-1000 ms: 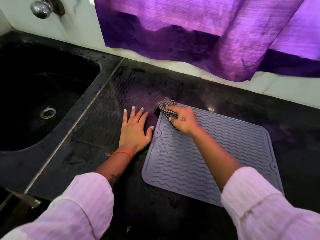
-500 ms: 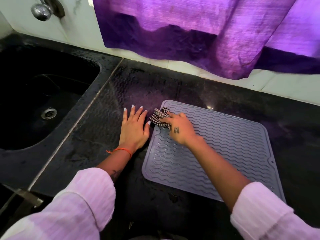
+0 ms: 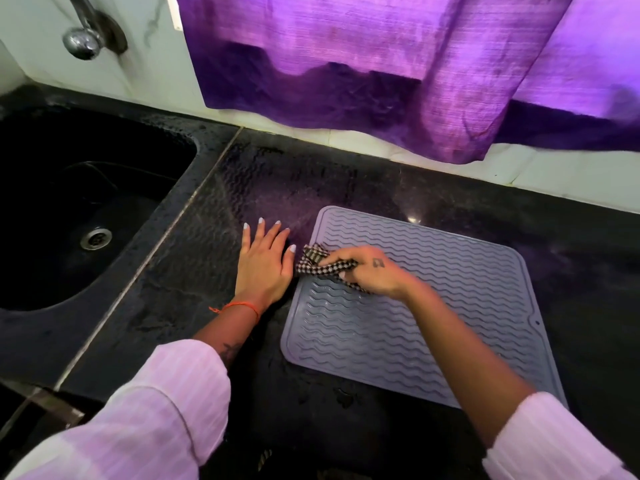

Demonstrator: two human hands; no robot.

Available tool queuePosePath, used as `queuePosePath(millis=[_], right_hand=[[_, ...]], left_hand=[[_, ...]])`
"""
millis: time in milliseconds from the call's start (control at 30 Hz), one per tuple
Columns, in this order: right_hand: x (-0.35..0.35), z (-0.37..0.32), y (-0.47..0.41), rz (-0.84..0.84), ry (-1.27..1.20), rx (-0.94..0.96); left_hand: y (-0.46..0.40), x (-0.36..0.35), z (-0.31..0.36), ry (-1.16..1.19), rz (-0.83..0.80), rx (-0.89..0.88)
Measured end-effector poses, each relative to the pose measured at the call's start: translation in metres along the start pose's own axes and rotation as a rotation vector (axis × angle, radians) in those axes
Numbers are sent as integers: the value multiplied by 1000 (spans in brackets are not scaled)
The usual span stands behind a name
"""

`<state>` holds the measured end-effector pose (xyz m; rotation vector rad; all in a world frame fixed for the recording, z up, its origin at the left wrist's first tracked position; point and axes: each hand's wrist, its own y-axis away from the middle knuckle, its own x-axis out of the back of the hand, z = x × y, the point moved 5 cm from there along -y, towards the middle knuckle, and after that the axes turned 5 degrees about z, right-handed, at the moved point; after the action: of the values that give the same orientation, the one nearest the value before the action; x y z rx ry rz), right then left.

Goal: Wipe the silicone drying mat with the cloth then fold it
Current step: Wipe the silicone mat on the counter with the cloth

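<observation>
Two hands work on the dark bench (image 3: pixel 346 188). Flat on the stone beside the grey mat (image 3: pixel 433 306), the left hand (image 3: pixel 263 265) has its fingers spread. At the mat's left edge, the right hand (image 3: pixel 370 271) bunches the checked cloth (image 3: pixel 320 263), hiding part of it. Both sleeves run out of view.
</observation>
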<state>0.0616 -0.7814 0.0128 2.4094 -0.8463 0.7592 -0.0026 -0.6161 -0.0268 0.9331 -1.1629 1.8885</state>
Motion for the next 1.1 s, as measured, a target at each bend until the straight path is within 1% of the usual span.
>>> queuePosePath(millis=[33, 67, 200, 233, 267, 300, 333, 400, 433, 500, 533, 567, 600, 700, 733, 767, 833, 867, 933, 1000, 1100], right_hand=[[3, 5, 8, -25, -188, -34], [8, 12, 14, -4, -363, -62], [21, 41, 23, 246, -1061, -160], [22, 42, 23, 266, -1182, -176], [22, 42, 21, 271, -1221, -197], [21, 39, 18, 266, -1180, -220], [20, 36, 15, 274, -1075, -245], [12, 30, 5, 315, -759, -265], [8, 25, 0, 359, -526, -225], [-9, 13, -9, 412, 80, -61], [-19, 9, -12, 433, 323, 12], [-24, 6, -14, 450, 451, 49], [-24, 5, -16, 437, 488, 54], [-14, 8, -21, 274, 388, 49], [-9, 7, -19, 251, 391, 66], [-6, 5, -13, 267, 438, 85], [-13, -1, 8, 350, 629, 119], [-24, -3, 20, 363, 716, 128], [-43, -4, 37, 339, 793, 130], [-39, -4, 33, 298, 794, 133], [-23, -1, 21, 182, 704, 116]], left_hand=[[0, 0, 0, 3, 4, 3], [0, 0, -1, 7, 3, 6], [0, -1, -1, -8, -8, 10], [-1, -2, -1, -16, -13, 8], [-1, -3, -1, -22, -18, 6], [-1, -3, -1, -29, -20, 5], [-1, -4, -1, -36, -22, 6], [-1, -4, -1, -46, -25, 8], [-1, -4, -1, -49, -26, 10], [-1, -4, -2, -56, -30, 12], [-1, -5, -2, -60, -34, 13], [-1, -5, -2, -64, -37, 13], [-1, -5, -2, -70, -40, 12], [-2, -4, -2, -89, -43, 5], [-2, -4, -2, -94, -43, 4], [-2, -4, -2, -97, -43, 4], [-1, -4, -3, -90, -34, 10], [-2, -5, -3, -85, -30, 14], [-2, -5, -3, -77, -37, 22], [-2, -4, -3, -73, -33, 24], [-2, -4, -2, -64, -31, 23]])
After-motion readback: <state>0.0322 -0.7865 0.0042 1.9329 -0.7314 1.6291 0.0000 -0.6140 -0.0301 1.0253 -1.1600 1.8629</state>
